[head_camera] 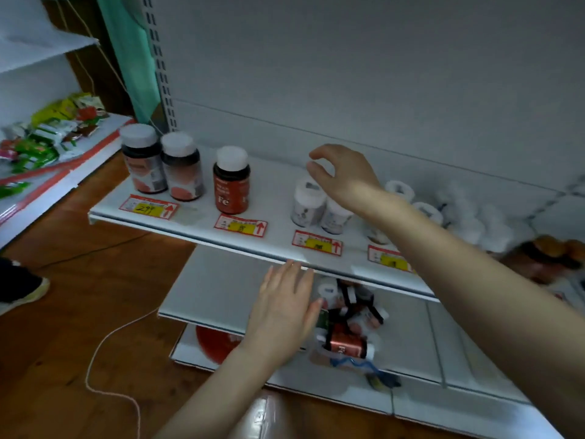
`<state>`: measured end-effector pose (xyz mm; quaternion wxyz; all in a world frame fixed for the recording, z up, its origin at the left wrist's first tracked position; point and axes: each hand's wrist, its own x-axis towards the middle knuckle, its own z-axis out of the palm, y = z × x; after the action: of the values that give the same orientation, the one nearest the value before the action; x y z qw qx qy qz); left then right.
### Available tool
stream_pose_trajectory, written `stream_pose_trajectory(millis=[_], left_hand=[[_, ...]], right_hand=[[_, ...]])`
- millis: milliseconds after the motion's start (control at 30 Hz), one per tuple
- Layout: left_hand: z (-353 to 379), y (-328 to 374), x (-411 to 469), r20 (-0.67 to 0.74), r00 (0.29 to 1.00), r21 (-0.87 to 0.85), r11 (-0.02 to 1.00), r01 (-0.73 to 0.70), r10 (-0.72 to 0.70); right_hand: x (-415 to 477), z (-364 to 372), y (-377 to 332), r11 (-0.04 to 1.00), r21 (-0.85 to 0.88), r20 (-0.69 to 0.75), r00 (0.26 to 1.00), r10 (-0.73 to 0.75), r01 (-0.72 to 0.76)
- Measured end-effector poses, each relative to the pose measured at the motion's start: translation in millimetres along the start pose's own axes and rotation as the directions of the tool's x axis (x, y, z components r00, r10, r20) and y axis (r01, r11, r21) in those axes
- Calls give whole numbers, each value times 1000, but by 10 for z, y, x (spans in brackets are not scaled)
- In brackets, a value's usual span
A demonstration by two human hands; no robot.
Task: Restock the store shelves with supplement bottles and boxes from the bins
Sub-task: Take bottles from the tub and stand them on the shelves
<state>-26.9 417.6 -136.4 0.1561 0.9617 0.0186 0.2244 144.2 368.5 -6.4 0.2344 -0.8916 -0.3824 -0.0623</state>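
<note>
- Upper shelf (pixel 272 198): 2 dark bottles (pixel 144 160) with white caps stood side by side at the left end. 1 red bottle (pixel 231 182) marked "Fe" stood upright to their right, apart from them.
- 2 white bottles (pixel 308 202) stood further right, touching each other, near the front edge.
- 4 price tags (pixel 240 225) counted along the shelf front; the fourth was partly behind the right forearm.
- Right hand (pixel 343 175) hovered just above the white bottles, fingers loosely curled, thumb apart from them, nothing held.
- Left hand (pixel 285 307) was flat, fingers straight and close together, below the upper shelf's front edge and just left of the pile (pixel 346 324). Contact with anything could not be told.
- Pile lay at the lower shelf (pixel 215 289): bottles on their sides, one red with "Fe" readable. They were blurred and overlapping, so no count; whether a bin held them could not be told.
- White cluster (pixel 468 217) behind the right forearm: blurred, no count.
- Brown-capped jars (pixel 552 247) at the right edge were cut off and blurred.
- Far left: snack packs (pixel 47 134) on another shelf, 1 shoe (pixel 22 289) cut off, 1 cord (pixel 101 353) on the floor.
</note>
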Motion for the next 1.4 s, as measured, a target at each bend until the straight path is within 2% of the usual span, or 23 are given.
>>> stream_pose_trajectory(millis=[167,367,633,800,1033,1167,1267,1400], left_hand=[[301,648,-142,80,995,-34,998,-50,52],[626,1083,-525,223,975,-27,1000,5,1],[914,1170,-759,293,953,-30,996,88,-76],[1342,967,-747,333,939,-22,995,92,-80],[2282,695,-674,390,920,-11,998,56,-47],[2749,461,-666,504,862,30,999,45,-54],[2903,373,-739,529,845,112,994,20,-77],[2920,414,-782,531,838,188,982,26,-124]], right_hand=[[-880,-384,606,995,-39,-72,993,91,-94],[-1963,-639,1171,986,27,-74,983,169,-168],[-2749,-275,1491,961,108,120,963,243,-256],[-2906,301,1839,927,110,240,915,325,-359],[-2776,1191,2494,903,22,335,854,398,-430],[-2482,1557,2831,907,-114,399,817,416,-406],[-2273,1766,3025,901,-187,450,781,432,-391],[-2125,1974,3248,901,-322,485,766,421,-291]])
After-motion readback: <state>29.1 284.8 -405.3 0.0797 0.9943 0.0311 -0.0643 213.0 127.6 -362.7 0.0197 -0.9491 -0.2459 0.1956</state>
